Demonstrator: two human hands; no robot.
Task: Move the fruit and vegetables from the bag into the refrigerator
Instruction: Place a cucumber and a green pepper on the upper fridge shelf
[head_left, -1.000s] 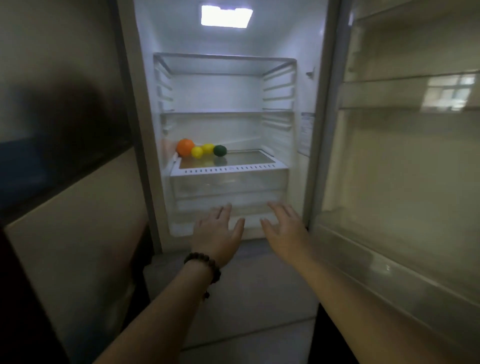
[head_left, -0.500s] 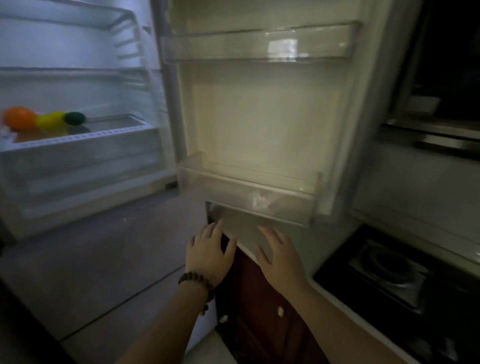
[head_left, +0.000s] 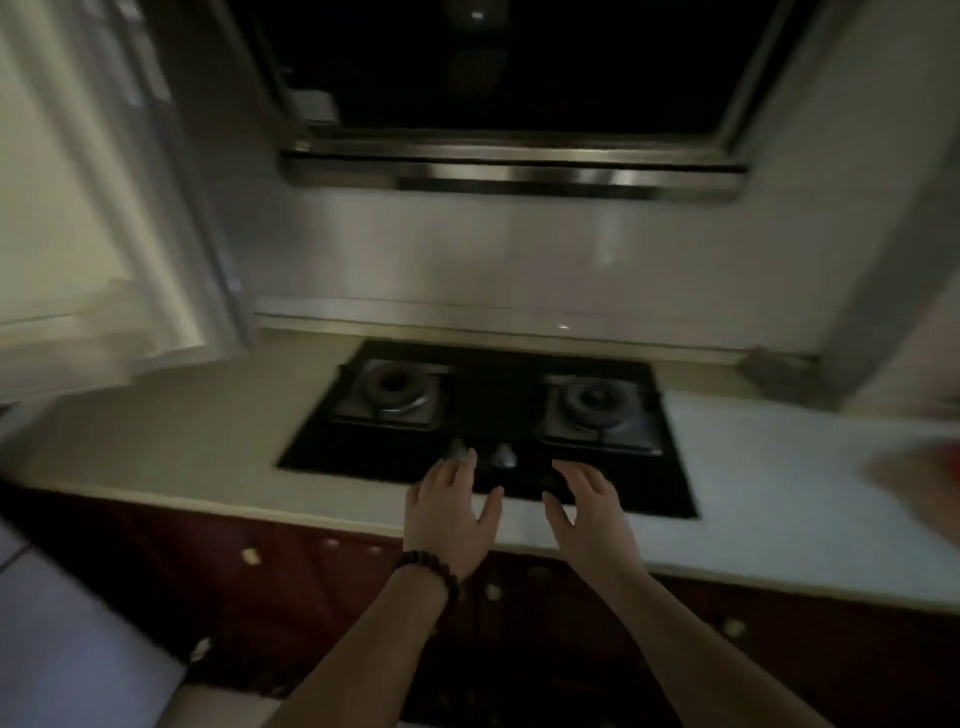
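Left hand (head_left: 449, 519), right hand (head_left: 592, 519): fingers spread, empty, above hob (head_left: 488, 431). Reddish blur (head_left: 930, 467), possibly bag, far right; right hand nearer.

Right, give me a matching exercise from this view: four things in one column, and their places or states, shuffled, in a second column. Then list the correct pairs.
Column one:
1. left hand
2. right hand
3. hob
4. refrigerator door

Column two:
A. black, set into the pale countertop, with two burners
B. bare-wristed, fingers spread, holding nothing
C. pale and blurred, at the far left of the view
D. open, with a dark bead bracelet on its wrist

Pairs: 1-D, 2-B, 3-A, 4-C
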